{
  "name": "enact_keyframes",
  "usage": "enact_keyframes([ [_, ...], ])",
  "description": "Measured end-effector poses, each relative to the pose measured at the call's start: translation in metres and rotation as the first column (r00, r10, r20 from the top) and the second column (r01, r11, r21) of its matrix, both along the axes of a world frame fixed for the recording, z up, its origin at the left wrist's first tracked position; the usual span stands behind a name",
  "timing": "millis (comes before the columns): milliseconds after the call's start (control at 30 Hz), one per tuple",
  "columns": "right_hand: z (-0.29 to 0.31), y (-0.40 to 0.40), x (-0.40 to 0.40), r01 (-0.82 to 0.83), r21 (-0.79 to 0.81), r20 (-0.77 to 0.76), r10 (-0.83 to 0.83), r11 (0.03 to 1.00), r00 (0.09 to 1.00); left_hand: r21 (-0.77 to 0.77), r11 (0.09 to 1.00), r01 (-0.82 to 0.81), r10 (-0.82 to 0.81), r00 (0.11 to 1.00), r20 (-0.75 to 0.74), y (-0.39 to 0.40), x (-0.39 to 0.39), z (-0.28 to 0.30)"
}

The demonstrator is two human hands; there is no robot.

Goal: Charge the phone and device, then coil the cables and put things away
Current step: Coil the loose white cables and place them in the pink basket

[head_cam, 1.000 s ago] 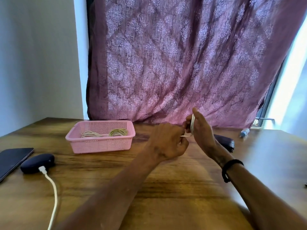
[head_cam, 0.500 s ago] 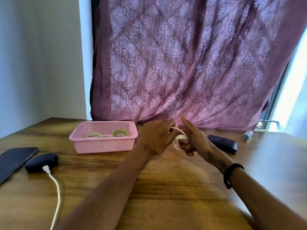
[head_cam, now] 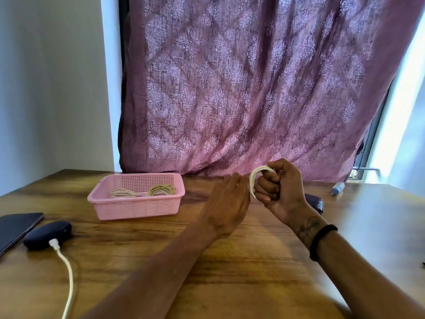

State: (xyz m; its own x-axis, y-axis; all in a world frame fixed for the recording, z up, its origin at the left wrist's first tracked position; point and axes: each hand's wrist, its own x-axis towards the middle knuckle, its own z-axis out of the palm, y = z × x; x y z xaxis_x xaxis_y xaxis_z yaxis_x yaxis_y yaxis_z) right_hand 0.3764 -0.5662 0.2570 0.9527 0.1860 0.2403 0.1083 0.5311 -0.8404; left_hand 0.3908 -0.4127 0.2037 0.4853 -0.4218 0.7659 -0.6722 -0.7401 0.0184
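Right now the right hand [head_cam: 281, 188] is clenched around a coiled white cable [head_cam: 254, 180], holding it up above the wooden table [head_cam: 241, 268], loops arching out over the fist. The left hand [head_cam: 226, 204] is beside it, fingers reaching to the coil's edge; whether they pinch the cable I cannot tell. A black band [head_cam: 322, 240] sits on the right wrist. To the left stands a pink basket [head_cam: 138, 207] with two more coiled cables inside it. Farther left, a dark oval device [head_cam: 47, 233] has a white charging cable [head_cam: 69, 272] plugged in, and a phone [head_cam: 16, 229] lies just beside it. A dark wallet [head_cam: 316, 201] lies behind the right wrist.
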Motion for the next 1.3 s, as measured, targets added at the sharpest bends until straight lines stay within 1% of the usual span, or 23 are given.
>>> enact_keyframes([
  [100, -0.003, -0.004, 0.003, 0.004, 0.008, -0.017, -0.004, 1.000, 1.000, 0.063, 0.993, -0.096, 0.094, 0.995, 0.039, 0.000, 0.000, -0.001],
  [167, -0.003, -0.004, 0.003, -0.010, 0.000, -0.019, 0.010, 1.000, 1.000, 0.055, 0.989, -0.134, 0.128, 0.987, 0.098, 0.002, -0.001, 0.000],
  [200, -0.004, -0.003, 0.003, -0.024, -0.003, -0.018, 0.024, 1.000, 1.000, 0.024, 0.990, -0.141, 0.138, 0.986, 0.096, 0.003, 0.001, -0.001],
  [233, -0.004, -0.001, 0.003, -0.037, -0.006, -0.018, 0.037, 0.999, 0.999, -0.034, 0.991, -0.130, 0.131, 0.990, 0.042, 0.003, 0.002, 0.000],
  [300, -0.006, 0.002, 0.003, -0.056, -0.017, -0.019, 0.056, 0.998, 0.998, -0.234, 0.971, -0.047, 0.014, 0.989, -0.144, 0.002, 0.005, 0.001],
  [333, -0.008, 0.003, 0.003, -0.060, -0.022, -0.020, 0.060, 0.998, 0.998, -0.356, 0.934, -0.009, -0.074, 0.973, -0.218, 0.001, 0.005, 0.002],
  [367, -0.008, 0.004, 0.003, -0.059, -0.025, -0.021, 0.059, 0.998, 0.998, -0.478, 0.878, 0.000, -0.161, 0.941, -0.296, -0.001, 0.004, 0.003],
  [400, -0.009, 0.003, 0.004, -0.054, -0.026, -0.021, 0.053, 0.998, 0.998, -0.597, 0.802, -0.017, -0.261, 0.889, -0.376, -0.003, 0.003, 0.003],
  [467, -0.010, 0.001, 0.006, -0.034, -0.023, -0.026, 0.033, 0.999, 0.999, -0.789, 0.608, -0.086, -0.503, 0.728, -0.467, -0.008, 0.001, 0.003],
  [500, -0.010, -0.001, 0.007, -0.021, -0.025, -0.033, 0.021, 0.999, 0.999, -0.849, 0.513, -0.123, -0.609, 0.645, -0.461, -0.011, 0.000, 0.005],
  [533, -0.011, -0.003, 0.009, -0.009, -0.031, -0.044, 0.007, 0.999, 0.999, -0.887, 0.435, -0.153, -0.687, 0.581, -0.437, -0.012, 0.001, 0.007],
  [600, -0.014, -0.006, 0.012, 0.023, -0.049, -0.068, -0.026, 0.999, 0.997, -0.925, 0.332, -0.187, -0.774, 0.506, -0.380, -0.013, 0.001, 0.013],
  [633, -0.016, -0.007, 0.013, 0.040, -0.058, -0.077, -0.045, 0.998, 0.996, -0.931, 0.308, -0.195, -0.795, 0.486, -0.364, -0.013, 0.000, 0.015],
  [700, -0.019, -0.008, 0.015, 0.070, -0.071, -0.091, -0.077, 0.995, 0.993, -0.931, 0.305, -0.201, -0.799, 0.477, -0.365, -0.014, -0.001, 0.019],
  [833, -0.020, -0.006, 0.015, 0.082, -0.108, -0.107, -0.094, 0.991, 0.990, -0.890, 0.392, -0.232, -0.720, 0.526, -0.454, -0.011, -0.002, 0.021],
  [900, -0.021, -0.004, 0.013, 0.057, -0.128, -0.121, -0.072, 0.990, 0.990, -0.876, 0.409, -0.256, -0.691, 0.540, -0.480, -0.009, -0.001, 0.021],
  [967, -0.021, -0.002, 0.012, -0.012, -0.135, -0.162, -0.010, 0.991, 0.987, -0.873, 0.391, -0.290, -0.682, 0.546, -0.487, -0.009, 0.001, 0.021],
  [1033, -0.022, -0.003, 0.012, -0.086, -0.131, -0.195, 0.060, 0.988, 0.979, -0.882, 0.353, -0.314, -0.682, 0.559, -0.472, -0.009, 0.003, 0.023],
  [1100, -0.023, -0.002, 0.012, -0.116, -0.131, -0.209, 0.087, 0.985, 0.974, -0.892, 0.328, -0.312, -0.695, 0.560, -0.451, -0.007, 0.003, 0.025],
  [1233, -0.027, 0.002, 0.012, -0.158, -0.135, -0.205, 0.128, 0.978, 0.970, -0.891, 0.353, -0.286, -0.709, 0.539, -0.454, -0.005, 0.002, 0.016],
  [1300, -0.028, 0.009, 0.009, -0.184, -0.162, -0.191, 0.152, 0.970, 0.970, -0.886, 0.375, -0.272, -0.703, 0.539, -0.463, -0.006, 0.002, 0.012],
])
